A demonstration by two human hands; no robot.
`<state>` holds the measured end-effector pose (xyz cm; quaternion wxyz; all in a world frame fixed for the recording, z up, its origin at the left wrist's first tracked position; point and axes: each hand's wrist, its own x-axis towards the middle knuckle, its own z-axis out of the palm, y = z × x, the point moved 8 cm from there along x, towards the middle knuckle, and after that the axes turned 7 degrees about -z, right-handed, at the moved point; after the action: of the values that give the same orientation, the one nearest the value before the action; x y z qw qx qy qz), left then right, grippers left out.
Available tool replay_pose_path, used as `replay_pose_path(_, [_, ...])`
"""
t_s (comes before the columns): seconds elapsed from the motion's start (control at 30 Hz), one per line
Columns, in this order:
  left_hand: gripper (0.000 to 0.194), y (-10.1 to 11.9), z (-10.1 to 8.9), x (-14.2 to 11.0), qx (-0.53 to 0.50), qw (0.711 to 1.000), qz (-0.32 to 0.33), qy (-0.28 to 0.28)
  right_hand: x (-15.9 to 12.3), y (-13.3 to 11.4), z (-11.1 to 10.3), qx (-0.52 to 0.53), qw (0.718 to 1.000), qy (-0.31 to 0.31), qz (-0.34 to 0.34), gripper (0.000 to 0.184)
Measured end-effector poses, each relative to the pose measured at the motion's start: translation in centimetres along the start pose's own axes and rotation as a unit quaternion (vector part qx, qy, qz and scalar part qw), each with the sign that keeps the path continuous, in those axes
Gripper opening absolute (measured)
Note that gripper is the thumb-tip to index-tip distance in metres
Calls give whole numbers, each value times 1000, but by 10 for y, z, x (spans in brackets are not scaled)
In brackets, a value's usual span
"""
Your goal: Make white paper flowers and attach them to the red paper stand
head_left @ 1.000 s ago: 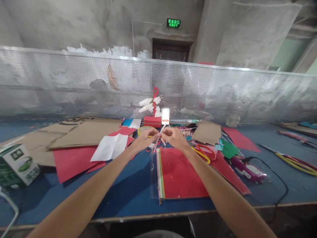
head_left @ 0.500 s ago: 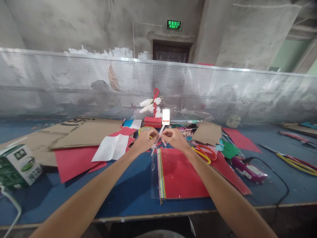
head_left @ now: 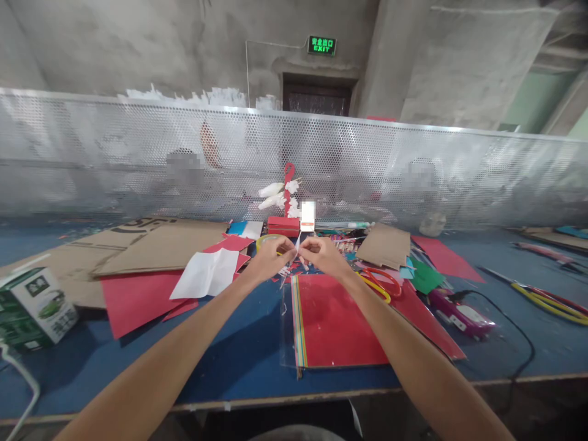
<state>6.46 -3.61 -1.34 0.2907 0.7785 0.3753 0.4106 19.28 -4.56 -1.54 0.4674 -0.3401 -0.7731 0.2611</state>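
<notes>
Both hands meet over the middle of the table, pinching a thin white paper strip point(head_left: 298, 242) between their fingertips. My left hand point(head_left: 272, 257) is closed on it from the left, and my right hand point(head_left: 323, 253) from the right. Part of the strip is hidden by the fingers. Just beyond stands a red paper stem point(head_left: 288, 190) with white paper flowers point(head_left: 274, 195) on a red block point(head_left: 283, 225). A phone point(head_left: 307, 215) with a lit screen stands beside it. Behind my left hand lies a roll of yellowish tape point(head_left: 265, 241).
A pack of red and coloured paper point(head_left: 340, 321) lies in front, with scissors point(head_left: 379, 283) beside it. Cardboard point(head_left: 160, 245), a creased white sheet point(head_left: 209, 274) and a green-white carton point(head_left: 39, 306) are left. A purple glue gun or similar corded device point(head_left: 463, 315) lies right. A perforated metal panel point(head_left: 138, 153) borders the back.
The white strip stands more upright, and less of it shows above and below my fingers. My hands have barely shifted.
</notes>
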Motion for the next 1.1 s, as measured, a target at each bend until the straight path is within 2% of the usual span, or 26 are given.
replay_pose_path(0.23, [22, -17, 0, 6, -73, 997, -18, -19, 0, 0, -3, 49, 999, 2, 19, 21])
replay_pose_path(0.43, [24, -17, 0, 7, -112, 993, -26, -37, 0, 2, -3, 57, 998, -6, 18, 23])
replay_pose_path(1.1, [28, -18, 2, 5, -107, 993, -43, -27, 1, 4, 2, 64, 997, -7, 37, 19])
